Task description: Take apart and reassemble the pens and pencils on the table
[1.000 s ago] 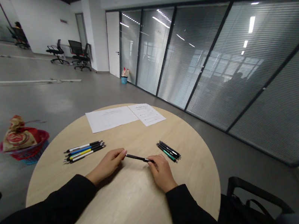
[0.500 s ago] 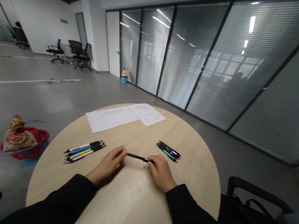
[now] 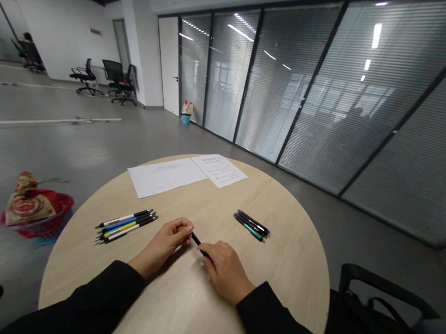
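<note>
Black pen [image 3: 197, 241] is lying between the two hands just above the desk [image 3: 184, 307], its slim, smooth, hard-looking barrel slanting from about ten o'clock to four o'clock. The left hand [image 3: 164, 245] is pinching the upper end with curled fingertips; the right hand [image 3: 226, 269] is closing over the lower end, hiding it. Both hands are equally near, each gripping one end. At nine o'clock a row of coloured pens [image 3: 126, 224] is resting on the pale wood grain; at one o'clock sits a smaller dark bundle of pens [image 3: 251, 226]; two paper sheets [image 3: 188, 175] are lying flat at twelve.
</note>
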Tool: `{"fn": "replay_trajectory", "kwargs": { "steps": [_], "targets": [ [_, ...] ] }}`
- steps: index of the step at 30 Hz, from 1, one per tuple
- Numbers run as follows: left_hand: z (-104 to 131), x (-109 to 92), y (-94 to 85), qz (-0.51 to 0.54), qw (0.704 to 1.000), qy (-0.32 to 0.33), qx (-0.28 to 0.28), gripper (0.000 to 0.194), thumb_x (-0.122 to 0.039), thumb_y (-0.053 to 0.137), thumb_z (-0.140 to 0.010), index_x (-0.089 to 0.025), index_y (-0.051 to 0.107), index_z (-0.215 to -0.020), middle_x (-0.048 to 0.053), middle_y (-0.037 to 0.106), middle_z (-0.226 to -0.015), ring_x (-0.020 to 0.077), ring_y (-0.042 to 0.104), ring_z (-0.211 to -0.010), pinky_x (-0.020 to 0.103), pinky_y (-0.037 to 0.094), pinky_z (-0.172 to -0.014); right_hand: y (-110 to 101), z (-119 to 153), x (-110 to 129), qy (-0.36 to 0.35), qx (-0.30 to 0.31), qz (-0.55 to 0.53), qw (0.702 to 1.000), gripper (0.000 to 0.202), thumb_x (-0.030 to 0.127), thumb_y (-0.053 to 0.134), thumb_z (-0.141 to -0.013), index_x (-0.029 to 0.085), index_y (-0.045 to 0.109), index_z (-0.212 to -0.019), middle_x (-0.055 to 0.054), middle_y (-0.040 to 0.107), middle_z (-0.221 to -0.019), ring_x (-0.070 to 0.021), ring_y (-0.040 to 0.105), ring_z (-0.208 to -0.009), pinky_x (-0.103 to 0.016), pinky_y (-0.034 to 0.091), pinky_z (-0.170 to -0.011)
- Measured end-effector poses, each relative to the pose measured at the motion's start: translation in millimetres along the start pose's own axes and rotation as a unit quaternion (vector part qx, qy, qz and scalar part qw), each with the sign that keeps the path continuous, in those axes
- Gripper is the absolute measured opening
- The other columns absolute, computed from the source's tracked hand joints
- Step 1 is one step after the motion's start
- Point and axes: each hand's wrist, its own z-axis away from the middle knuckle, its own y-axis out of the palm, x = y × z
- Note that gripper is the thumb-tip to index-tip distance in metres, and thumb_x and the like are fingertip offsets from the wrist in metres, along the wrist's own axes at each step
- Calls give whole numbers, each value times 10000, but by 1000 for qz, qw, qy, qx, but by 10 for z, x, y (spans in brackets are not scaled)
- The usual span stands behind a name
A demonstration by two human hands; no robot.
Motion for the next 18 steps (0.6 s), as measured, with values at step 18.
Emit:
{"fn": "replay_trajectory", "kwargs": {
  "steps": [18],
  "targets": [
    [81, 4, 177, 55, 997, -41, -26, 461, -588, 735, -751, -141, 668, -841, 62, 701, -776, 153, 608, -643, 260, 442, -596, 88, -10, 280, -84, -16, -19, 996, 296, 178, 491, -975, 144, 612, -1243, -126, 703, -1051, -241, 609, -961, -389, 512, -892]
  ]
}}
